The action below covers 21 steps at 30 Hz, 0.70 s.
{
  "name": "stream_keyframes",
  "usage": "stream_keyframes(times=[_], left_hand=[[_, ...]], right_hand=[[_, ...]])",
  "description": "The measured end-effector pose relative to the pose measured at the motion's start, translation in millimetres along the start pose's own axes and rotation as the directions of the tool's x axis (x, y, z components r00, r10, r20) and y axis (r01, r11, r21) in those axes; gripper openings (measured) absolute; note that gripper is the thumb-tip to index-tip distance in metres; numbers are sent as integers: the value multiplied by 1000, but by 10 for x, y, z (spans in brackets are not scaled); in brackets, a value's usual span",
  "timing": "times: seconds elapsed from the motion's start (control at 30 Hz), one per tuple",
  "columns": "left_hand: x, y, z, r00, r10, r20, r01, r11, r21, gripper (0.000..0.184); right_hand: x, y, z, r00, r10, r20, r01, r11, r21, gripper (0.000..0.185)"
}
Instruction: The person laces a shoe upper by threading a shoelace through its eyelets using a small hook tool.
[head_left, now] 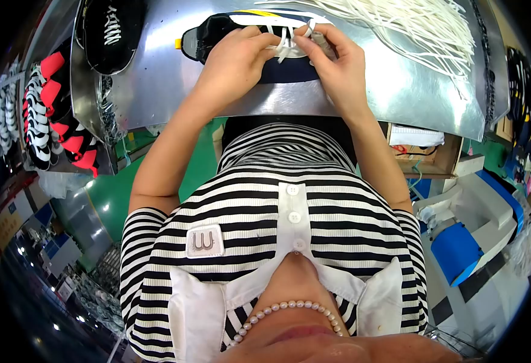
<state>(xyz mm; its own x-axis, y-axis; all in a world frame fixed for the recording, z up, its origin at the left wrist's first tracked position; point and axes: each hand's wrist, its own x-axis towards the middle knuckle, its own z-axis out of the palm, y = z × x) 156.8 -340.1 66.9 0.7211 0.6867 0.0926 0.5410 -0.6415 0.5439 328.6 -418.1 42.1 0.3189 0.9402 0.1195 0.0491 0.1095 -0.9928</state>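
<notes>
A dark navy shoe upper (286, 74) with white trim and a yellow stripe lies on its side on the metal worktop. White shoelace (283, 51) runs through its eyelets, with short pieces hanging loose. My left hand (235, 63) rests over the black heel-side part, its thumb and fingers closed at the lace near the eyelets. On the other side, my right hand (341, 66) pinches a white lace between thumb and forefinger, close to the toe end. The fingertips partly hide the lace and eyelets.
A bundle of white shoelaces (410, 30) spreads over the worktop (392, 91) at right. A black laced shoe (111, 36) is at upper left. Red, black and white shoe parts (53, 115) stack at far left. An open drawer (426, 157) and blue-grey machine (465, 242) stand at right.
</notes>
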Motion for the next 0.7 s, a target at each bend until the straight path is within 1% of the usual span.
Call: stream_keyframes(times=[0.07,0.1,0.17,0.2,0.23,0.27,0.3,0.33,0.37,0.4,0.43,0.47,0.5,0.53,0.57,0.6,0.63,0.7], left_hand=[[11,-17,-49,1000,0,31,1,1000,-31,21],[4,-27,-55,998,11,61,-7,998,-67,21],[-7,-55,-52,995,-28,94,35,996,-77,25],[-7,-50,-49,996,-17,83,22,998,-60,28],[1,-42,-33,997,-1,73,4,999,-44,31],[6,-38,1,997,6,82,-1,999,-51,31],[3,-34,47,1000,-23,18,23,999,-39,32],[5,-32,81,997,-52,-48,51,998,-28,34],[20,-30,89,998,-51,-42,49,998,-33,34],[34,-28,81,996,-94,-8,94,995,-43,32],[38,-28,77,990,-141,26,142,988,-51,31],[55,-57,96,986,-163,44,165,985,-54,33],[57,-49,93,983,-174,49,177,983,-57,33],[69,-31,86,983,-178,53,180,983,-36,33],[69,-26,93,982,-179,58,180,983,-16,32],[64,-39,113,986,-162,33,162,987,-3,32],[58,-40,124,986,-164,35,164,986,-5,32],[52,-40,136,993,-117,-19,117,993,33,33]], right_hand=[[61,79,64,994,29,-103,-31,999,-20,13],[75,121,83,995,40,-96,-42,999,-18,13],[98,190,110,981,-32,-193,39,999,33,13],[98,154,109,979,22,-203,-11,999,53,14],[105,161,113,977,29,-210,-19,999,51,14],[125,178,116,974,-52,-220,54,999,1,13],[135,198,104,965,-134,-224,126,991,-51,12],[136,217,84,977,-132,-169,119,989,-84,18],[128,195,76,977,-127,-173,113,990,-88,18],[115,142,81,982,24,-186,3,989,147,17],[83,104,88,971,176,-162,-104,921,375,17],[20,95,26,964,234,-122,-208,958,196,16],[-34,84,-3,963,245,-115,-220,956,195,16],[-80,70,-23,981,148,-124,-145,989,33,21],[-135,39,-44,992,49,-118,-64,989,-131,26],[-206,-42,-70,993,99,-58,-107,982,-155,27],[-274,-67,-84,993,103,-58,-111,982,-156,27],[-382,-75,-93,981,194,31,-180,951,-251,23]])
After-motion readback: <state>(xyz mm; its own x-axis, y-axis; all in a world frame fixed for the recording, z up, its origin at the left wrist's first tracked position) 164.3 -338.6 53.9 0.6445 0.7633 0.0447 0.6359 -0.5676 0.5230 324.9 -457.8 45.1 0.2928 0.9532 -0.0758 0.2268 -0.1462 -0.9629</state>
